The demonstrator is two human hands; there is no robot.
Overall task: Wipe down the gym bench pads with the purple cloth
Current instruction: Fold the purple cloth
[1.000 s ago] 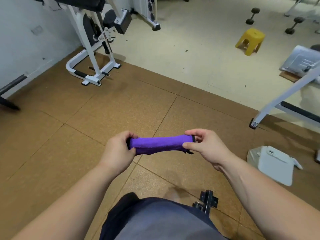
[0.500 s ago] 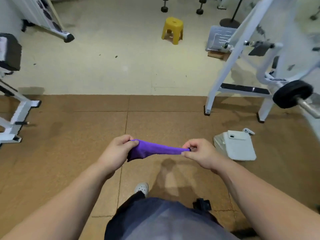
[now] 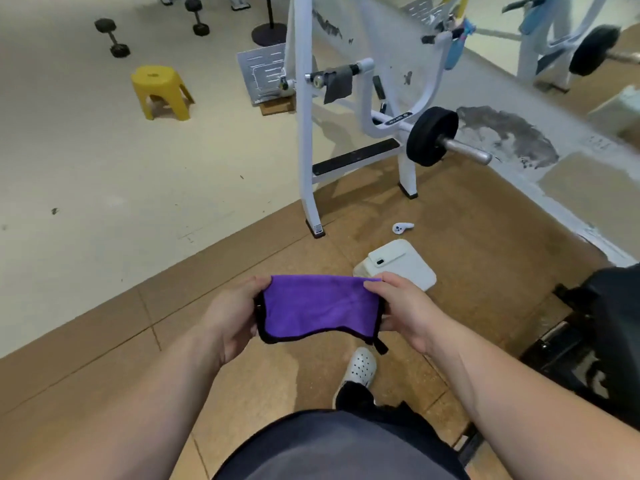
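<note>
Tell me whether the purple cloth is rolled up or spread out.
Spread out. The purple cloth hangs as a flat panel between the left hand and right hand, black edging visible. Whether doubled over, cannot tell.

Right edge cuts off the bench pad; purple cloth hides fingers of left hand and right hand.

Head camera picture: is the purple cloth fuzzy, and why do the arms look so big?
Head view: the purple cloth, held by the left hand and right hand, looks sharp; the far weight plate at top right is smeared; the arms look big, likely because the wide-angle lens stretches the edges.
</note>
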